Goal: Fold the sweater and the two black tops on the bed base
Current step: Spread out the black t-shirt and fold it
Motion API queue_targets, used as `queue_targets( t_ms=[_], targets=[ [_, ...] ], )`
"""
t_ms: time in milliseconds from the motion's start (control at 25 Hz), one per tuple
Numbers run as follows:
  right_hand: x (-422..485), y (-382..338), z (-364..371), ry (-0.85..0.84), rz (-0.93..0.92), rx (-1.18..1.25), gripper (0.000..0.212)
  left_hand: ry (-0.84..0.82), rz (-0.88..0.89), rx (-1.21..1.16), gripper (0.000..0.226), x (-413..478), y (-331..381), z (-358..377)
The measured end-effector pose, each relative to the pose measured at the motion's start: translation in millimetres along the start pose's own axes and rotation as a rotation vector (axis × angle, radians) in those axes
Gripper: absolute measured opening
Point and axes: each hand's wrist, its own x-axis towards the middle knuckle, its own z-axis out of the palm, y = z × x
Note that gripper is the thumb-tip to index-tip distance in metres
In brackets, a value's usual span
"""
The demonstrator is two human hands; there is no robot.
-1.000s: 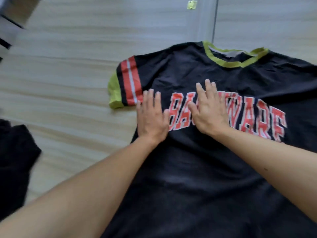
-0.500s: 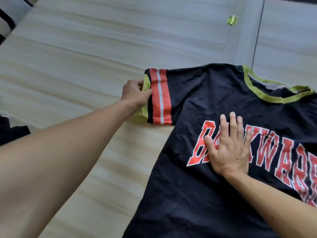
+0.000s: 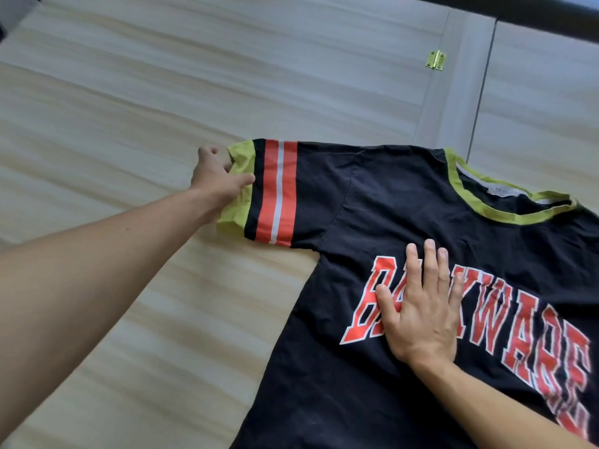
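Observation:
A black top (image 3: 405, 202) with red block lettering and a lime green collar lies face up on the light wooden bed base (image 3: 162, 92). Its left sleeve (image 3: 275, 192) is stretched out sideways, with red and white stripes and a green cuff. My left hand (image 3: 217, 176) pinches that green cuff at the sleeve's end. My right hand (image 3: 421, 306) rests flat with fingers spread on the lettering at the chest. The top's right side and hem run out of the frame.
A brass hinge (image 3: 435, 60) sits on a grey seam between the base panels at the upper right. A dark edge (image 3: 534, 11) borders the far side. Bare wood lies left of the top.
My left hand left the chest, took hold of the green cuff and drew the sleeve out flat to the left. My right hand stays flat on the lettering.

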Motion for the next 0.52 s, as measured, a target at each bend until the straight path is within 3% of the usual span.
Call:
queue_targets(
  t_ms=[80, 160, 320, 440, 520],
  targets=[
    [-0.2, 0.6, -0.4, -0.004, 0.000, -0.007, 0.080, -0.041, -0.106, -0.092, 0.065, -3.4, 18.0, 2.9],
    [-0.6, 2.0, -1.9, -0.010, 0.002, 0.000, 0.080, -0.047, -0.025, -0.077, 0.074, -9.2, 43.3, 4.4],
    [-0.6, -1.6, -2.8, -0.009, 0.000, 0.030, 0.081, -0.240, 0.514, 0.021, 0.095, -63.7, 107.7, 23.2],
    [-1.2, -0.2, -3.6, -0.003, -0.015, 0.049, 0.081, -0.418, 0.847, 0.239, 0.096, -127.5, 151.6, 69.1],
    [-1.3, 0.2, -5.1, -0.004, -0.016, 0.037, 0.077, -0.567, 0.962, 0.349, 0.087, -160.4, 158.0, 105.0]
  ],
)
